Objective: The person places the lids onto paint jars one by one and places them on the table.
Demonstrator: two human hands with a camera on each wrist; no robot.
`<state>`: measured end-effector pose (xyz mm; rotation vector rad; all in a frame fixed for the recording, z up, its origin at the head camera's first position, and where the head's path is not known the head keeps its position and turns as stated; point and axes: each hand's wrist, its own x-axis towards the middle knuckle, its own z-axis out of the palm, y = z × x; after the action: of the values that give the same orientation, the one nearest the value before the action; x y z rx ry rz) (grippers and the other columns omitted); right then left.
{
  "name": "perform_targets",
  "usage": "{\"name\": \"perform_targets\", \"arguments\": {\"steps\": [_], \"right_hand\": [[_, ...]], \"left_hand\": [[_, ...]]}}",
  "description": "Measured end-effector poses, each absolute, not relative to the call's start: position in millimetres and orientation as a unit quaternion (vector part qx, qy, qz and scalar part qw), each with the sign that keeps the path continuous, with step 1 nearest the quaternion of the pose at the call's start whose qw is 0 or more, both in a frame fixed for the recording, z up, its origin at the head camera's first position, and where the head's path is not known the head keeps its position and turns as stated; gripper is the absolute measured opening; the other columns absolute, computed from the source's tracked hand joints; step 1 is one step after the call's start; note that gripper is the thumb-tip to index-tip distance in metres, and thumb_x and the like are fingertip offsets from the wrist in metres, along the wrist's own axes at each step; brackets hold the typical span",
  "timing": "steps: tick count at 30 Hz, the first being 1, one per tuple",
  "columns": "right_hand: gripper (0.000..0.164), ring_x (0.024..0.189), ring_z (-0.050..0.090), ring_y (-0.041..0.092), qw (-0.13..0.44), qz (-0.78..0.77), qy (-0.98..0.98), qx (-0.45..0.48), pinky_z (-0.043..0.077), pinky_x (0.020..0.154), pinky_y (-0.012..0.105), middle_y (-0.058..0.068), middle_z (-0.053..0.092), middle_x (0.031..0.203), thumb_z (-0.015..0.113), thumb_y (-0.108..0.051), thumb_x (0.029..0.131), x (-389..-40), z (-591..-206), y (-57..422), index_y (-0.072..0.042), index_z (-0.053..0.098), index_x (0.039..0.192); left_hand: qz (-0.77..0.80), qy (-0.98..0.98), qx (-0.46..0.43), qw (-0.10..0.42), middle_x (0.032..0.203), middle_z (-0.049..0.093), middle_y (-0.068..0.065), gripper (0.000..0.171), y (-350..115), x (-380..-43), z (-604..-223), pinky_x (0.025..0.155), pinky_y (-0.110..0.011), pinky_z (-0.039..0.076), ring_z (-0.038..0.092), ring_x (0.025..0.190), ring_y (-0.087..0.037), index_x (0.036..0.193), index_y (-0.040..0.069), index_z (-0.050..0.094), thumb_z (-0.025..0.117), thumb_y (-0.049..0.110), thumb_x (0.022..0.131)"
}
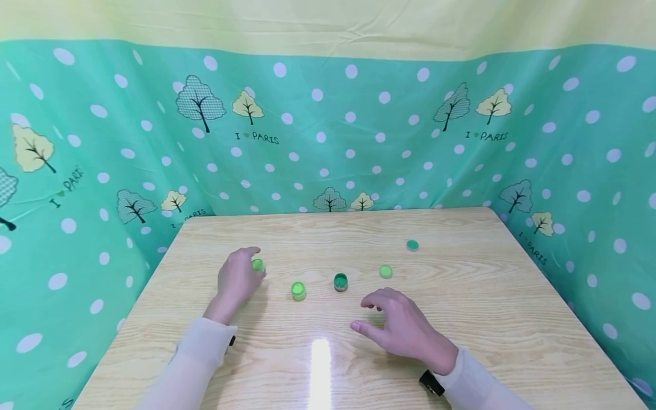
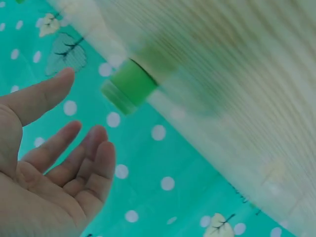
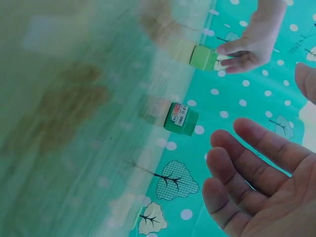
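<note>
In the head view my left hand (image 1: 240, 279) reaches beside a small bright green jar (image 1: 257, 264), partly covered by its fingers. The left wrist view shows that hand with fingers apart, and a green jar (image 2: 131, 86) just beyond the fingertips. A light green jar (image 1: 298, 291) and a dark green jar (image 1: 340, 282) stand uncovered between my hands. The dark green one has a printed label (image 3: 180, 115) in the right wrist view. My right hand (image 1: 400, 324) hovers over the near right of the table, fingers loosely bent, holding nothing.
A light green disc-shaped lid (image 1: 386, 271) and a darker green one (image 1: 412, 245) lie on the wooden table (image 1: 487, 319), right of the jars. A green polka-dot curtain (image 1: 318, 142) hangs behind the table and along both sides. A bright light reflection shows on the near tabletop.
</note>
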<state>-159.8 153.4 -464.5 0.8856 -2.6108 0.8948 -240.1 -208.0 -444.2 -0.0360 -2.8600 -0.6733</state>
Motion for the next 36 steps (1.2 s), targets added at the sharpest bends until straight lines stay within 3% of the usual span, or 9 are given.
{"name": "perform_targets", "arguments": {"steps": [4, 9, 17, 22, 36], "right_hand": [[0.049, 0.090, 0.068, 0.016, 0.121, 0.304, -0.896, 0.300, 0.056, 0.076, 0.032, -0.001, 0.074, 0.101, 0.070, -0.059, 0.090, -159.9, -463.2, 154.4, -0.014, 0.076, 0.108], [0.048, 0.090, 0.067, 0.015, 0.122, 0.298, -0.902, 0.288, 0.056, 0.076, 0.032, -0.001, 0.074, 0.101, 0.069, -0.061, 0.090, -160.3, -462.0, 155.7, -0.016, 0.076, 0.107], [0.049, 0.091, 0.066, 0.016, 0.131, 0.290, -0.907, 0.276, 0.055, 0.076, 0.032, -0.005, 0.072, 0.103, 0.070, -0.060, 0.090, -162.0, -460.0, 158.1, -0.015, 0.076, 0.108], [0.045, 0.090, 0.065, 0.017, 0.144, 0.290, -0.908, 0.268, 0.054, 0.076, 0.032, -0.003, 0.071, 0.102, 0.074, -0.056, 0.089, -164.1, -458.7, 160.4, -0.014, 0.076, 0.107], [0.042, 0.093, 0.066, 0.015, 0.152, 0.300, -0.908, 0.250, 0.056, 0.078, 0.034, -0.005, 0.072, 0.104, 0.077, -0.052, 0.088, -168.5, -456.9, 164.5, -0.015, 0.076, 0.107]], "left_hand": [[-0.254, -0.959, -0.036, 0.123, 0.124, 0.067, -0.023, 0.052, -197.4, -229.5, -444.2, 0.086, -0.055, 0.055, 0.064, 0.112, -0.042, 0.130, 0.000, 0.066, 0.084, 0.005, 0.081], [-0.287, -0.951, -0.065, 0.098, 0.117, 0.071, -0.015, 0.050, -186.4, -218.0, -446.9, 0.079, -0.045, 0.056, 0.066, 0.101, -0.032, 0.128, 0.002, 0.068, 0.086, 0.006, 0.080], [-0.290, -0.951, -0.093, 0.047, 0.123, 0.070, -0.014, 0.064, -174.8, -209.3, -446.3, 0.084, -0.045, 0.057, 0.066, 0.106, -0.031, 0.131, 0.001, 0.066, 0.091, 0.005, 0.072], [-0.303, -0.950, -0.078, 0.016, 0.124, 0.069, -0.012, 0.065, -168.1, -209.0, -449.4, 0.086, -0.045, 0.056, 0.066, 0.109, -0.031, 0.132, 0.002, 0.065, 0.091, 0.011, 0.073], [-0.289, -0.955, -0.060, -0.029, 0.114, 0.071, -0.008, 0.066, -152.3, -216.0, -465.2, 0.083, -0.045, 0.055, 0.067, 0.096, -0.022, 0.128, 0.005, 0.068, 0.095, 0.018, 0.069]]}}
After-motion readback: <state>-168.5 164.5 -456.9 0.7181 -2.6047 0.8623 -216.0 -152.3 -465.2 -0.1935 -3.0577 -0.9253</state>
